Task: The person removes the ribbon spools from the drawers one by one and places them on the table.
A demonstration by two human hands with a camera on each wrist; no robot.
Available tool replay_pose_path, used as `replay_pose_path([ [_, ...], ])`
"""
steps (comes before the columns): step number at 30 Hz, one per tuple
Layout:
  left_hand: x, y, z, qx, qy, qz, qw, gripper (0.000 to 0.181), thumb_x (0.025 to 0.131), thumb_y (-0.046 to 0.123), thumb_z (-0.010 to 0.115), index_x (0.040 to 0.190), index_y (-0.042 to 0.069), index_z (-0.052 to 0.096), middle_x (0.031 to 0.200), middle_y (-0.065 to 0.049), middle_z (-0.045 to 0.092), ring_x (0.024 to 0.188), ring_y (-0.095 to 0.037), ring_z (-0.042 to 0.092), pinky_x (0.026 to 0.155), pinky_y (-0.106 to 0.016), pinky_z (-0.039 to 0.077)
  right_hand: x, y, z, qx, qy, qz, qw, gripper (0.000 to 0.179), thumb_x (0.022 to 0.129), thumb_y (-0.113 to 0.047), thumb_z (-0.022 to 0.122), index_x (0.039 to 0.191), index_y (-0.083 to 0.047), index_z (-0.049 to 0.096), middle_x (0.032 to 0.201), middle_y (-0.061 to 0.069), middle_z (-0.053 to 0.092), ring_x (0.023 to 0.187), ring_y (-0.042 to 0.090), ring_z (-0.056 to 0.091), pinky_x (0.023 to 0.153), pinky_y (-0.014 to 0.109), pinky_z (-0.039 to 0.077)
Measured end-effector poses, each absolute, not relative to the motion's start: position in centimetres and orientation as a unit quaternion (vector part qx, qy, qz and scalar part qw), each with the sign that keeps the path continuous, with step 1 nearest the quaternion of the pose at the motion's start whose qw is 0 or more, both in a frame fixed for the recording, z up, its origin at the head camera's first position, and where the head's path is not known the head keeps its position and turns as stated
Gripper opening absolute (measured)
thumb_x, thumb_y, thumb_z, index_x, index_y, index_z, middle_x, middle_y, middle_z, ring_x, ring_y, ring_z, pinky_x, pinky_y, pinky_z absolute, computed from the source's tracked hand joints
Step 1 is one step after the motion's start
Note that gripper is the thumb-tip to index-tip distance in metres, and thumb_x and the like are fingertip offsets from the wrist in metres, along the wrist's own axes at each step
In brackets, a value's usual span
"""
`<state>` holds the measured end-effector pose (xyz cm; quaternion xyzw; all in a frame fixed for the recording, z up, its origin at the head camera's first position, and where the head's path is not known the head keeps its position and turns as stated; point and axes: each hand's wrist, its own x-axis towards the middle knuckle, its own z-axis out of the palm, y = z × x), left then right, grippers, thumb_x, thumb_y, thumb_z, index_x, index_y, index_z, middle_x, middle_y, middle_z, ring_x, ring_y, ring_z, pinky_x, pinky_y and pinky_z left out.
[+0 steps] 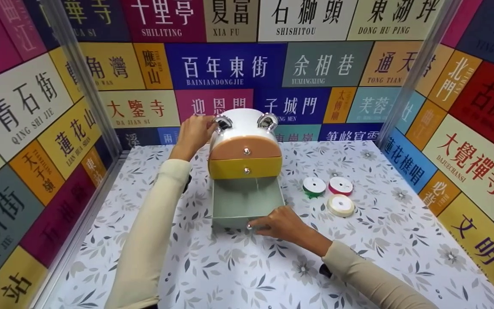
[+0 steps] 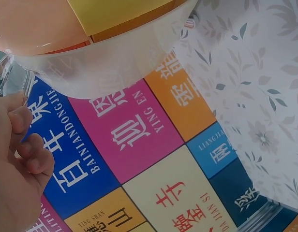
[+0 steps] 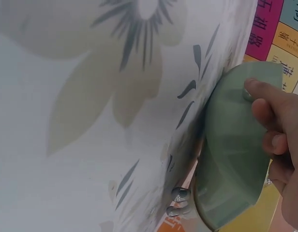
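Observation:
A small rounded drawer cabinet (image 1: 243,120) with a white shell stands towards the back of the table. It has a silver ear-shaped ring (image 1: 267,122) on each side of its top. My left hand (image 1: 193,134) grips the left ring (image 2: 12,77), its fingers curled there. An orange drawer (image 1: 227,149) and a yellow drawer (image 1: 227,168) are closed. Below them the pale green drawer (image 1: 240,201) is pulled far out, with nothing visible inside. My right hand (image 1: 282,224) pinches that drawer's silver knob (image 3: 247,94) at its front.
Right of the cabinet lie three ribbon spools: a green one (image 1: 314,185), a red one (image 1: 341,186) and a cream one (image 1: 341,205). A leaf-patterned cloth (image 1: 212,274) covers the table. Panels of coloured signs (image 1: 225,64) rise behind and at both sides.

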<state>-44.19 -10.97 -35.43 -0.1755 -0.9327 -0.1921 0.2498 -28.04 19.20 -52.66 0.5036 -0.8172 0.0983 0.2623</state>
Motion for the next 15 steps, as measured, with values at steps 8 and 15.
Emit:
replay_pose_path([
  [8, -44.20, -10.97, -35.38, -0.176, -0.931, -0.203, 0.249, 0.020, 0.105, 0.029, 0.063, 0.101, 0.013, 0.075, 0.080, -0.008, 0.067, 0.074, -0.028, 0.059, 0.068, -0.042, 0.049, -28.31, 18.91, -53.35, 0.501, -0.806, 0.079, 0.304, 0.033, 0.076, -0.031, 0.094, 0.107, -0.033, 0.083, 0.055, -0.008, 0.063, 0.049, 0.004, 0.030, 0.041, 0.028, 0.036],
  [15, -44.23, -10.99, -35.40, -0.172, -0.932, -0.203, 0.245, 0.021, 0.104, 0.029, 0.064, 0.111, 0.015, 0.078, 0.088, -0.008, 0.072, 0.075, -0.027, 0.061, 0.071, -0.043, 0.051, -28.51, 18.41, -53.76, 0.507, -0.789, 0.077, 0.339, 0.030, 0.074, -0.025, 0.093, 0.101, -0.033, 0.082, 0.052, -0.007, 0.057, 0.050, 0.005, 0.027, 0.040, 0.029, 0.036],
])
